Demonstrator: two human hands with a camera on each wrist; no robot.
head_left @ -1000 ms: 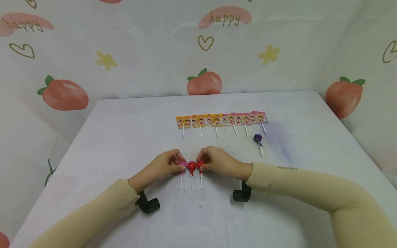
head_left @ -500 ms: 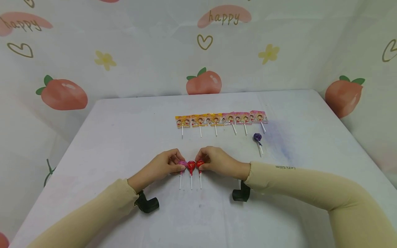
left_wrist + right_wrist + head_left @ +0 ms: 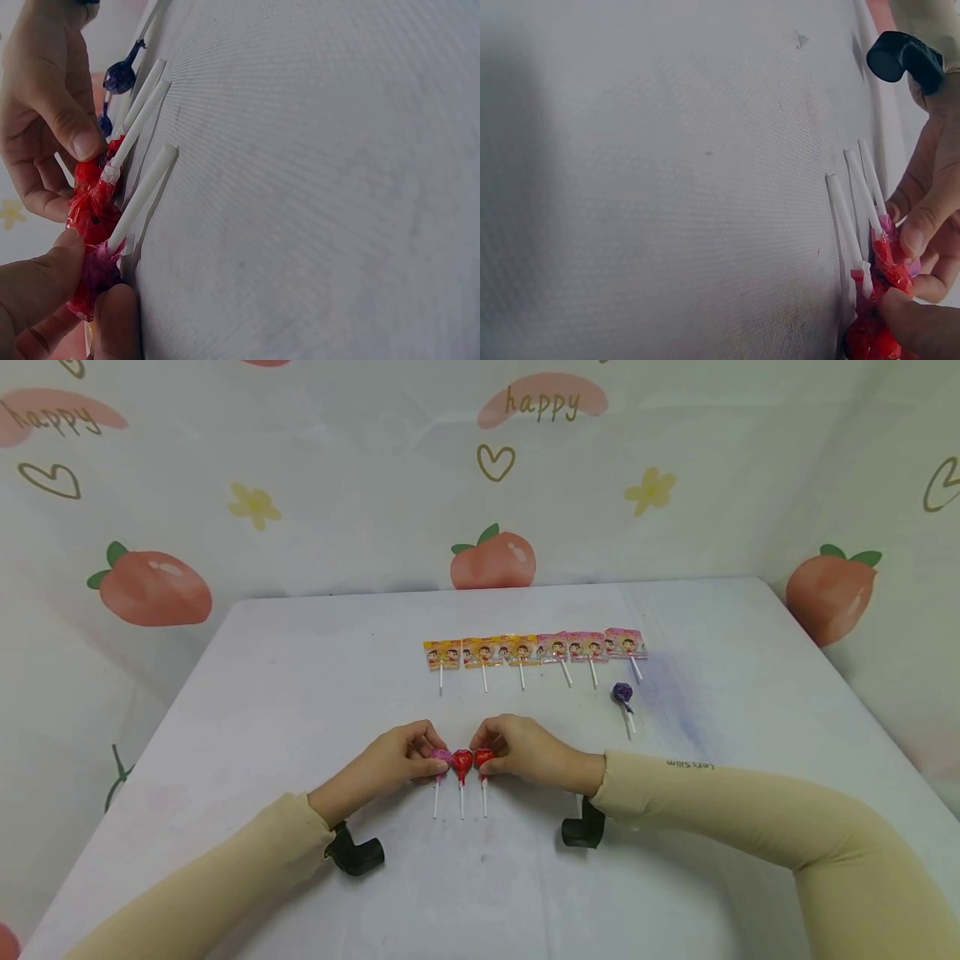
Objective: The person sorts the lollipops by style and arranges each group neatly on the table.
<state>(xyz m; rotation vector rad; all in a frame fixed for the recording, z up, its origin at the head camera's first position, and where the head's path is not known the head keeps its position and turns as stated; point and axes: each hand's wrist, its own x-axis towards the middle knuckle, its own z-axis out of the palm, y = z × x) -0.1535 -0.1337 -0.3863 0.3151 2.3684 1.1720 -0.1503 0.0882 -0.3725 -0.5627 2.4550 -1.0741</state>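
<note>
Three wrapped lollipops lie side by side on the white table, sticks toward me. My left hand (image 3: 401, 756) pinches the pink lollipop (image 3: 442, 755) by its head, between thumb and fingers. At the other end, my right hand (image 3: 532, 752) holds a red lollipop (image 3: 484, 754) by its head. Between them lies a second red lollipop (image 3: 462, 762), its head close against the others. In the left wrist view, the pink lollipop's wrapper (image 3: 97, 274) shows under my left thumb. The right wrist view has the near red lollipop (image 3: 866, 337) partly behind my right thumb.
Farther back runs a row of flat-packed lollipops, yellow packets (image 3: 483, 652) left and pink packets (image 3: 588, 646) right. A purple lollipop (image 3: 622, 693) lies in front of the row's right end. A white stick (image 3: 579, 806) shows beside my right wrist, its head hidden.
Both hands stay on the same lollipops with no clear movement. The whole head view has shifted only very slightly.
</note>
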